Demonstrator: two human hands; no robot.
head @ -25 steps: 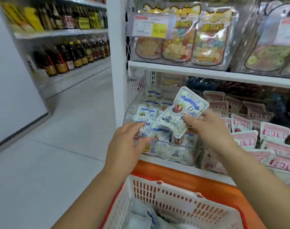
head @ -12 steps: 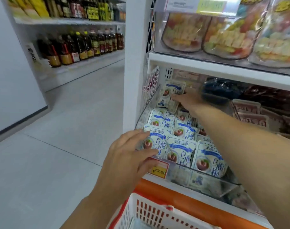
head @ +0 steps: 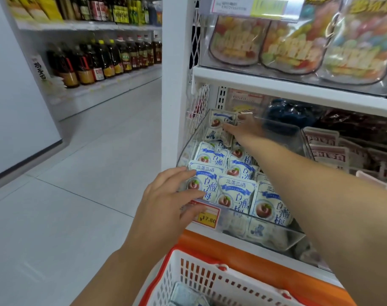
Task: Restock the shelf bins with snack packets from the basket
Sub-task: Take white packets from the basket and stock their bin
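The white shelf [head: 276, 85] fills the right of the view, and the clear bin [head: 265, 230] on it is packed close with rows of blue-and-white snack packets [head: 234, 191]. At six o'clock the basket [head: 199, 281] sits under the bin's front wall, with at least one more packet showing inside.

The right hand [head: 245, 129] reaches deep to the bin's twelve o'clock end, fingers laid long against the back packet [head: 221, 121], which stands upright. Blur hides the thumb, so I cannot tell whether it pinches. The left hand [head: 166, 202] is at the bin's seven o'clock corner, fingers spread, tips resting on the front row.

Here is the danger: the right forearm lies across every row, and pulling it out low could drag packets forward over that shallow front wall. The back packet looks thinly propped and may flop once let go. If the left hand lifts early, the front row could tip toward the basket or the floor. Its thumb also sits on the price tag [head: 207, 217], which a nudge might knock loose.

Round about: oil bottles [head: 104, 60] line the aisle at ten o'clock, candy bags [head: 294, 45] hang at one o'clock, and the shelf board over the bin cramps the reach. Red-labelled packets [head: 327, 149] sit at three o'clock beyond a clear divider.
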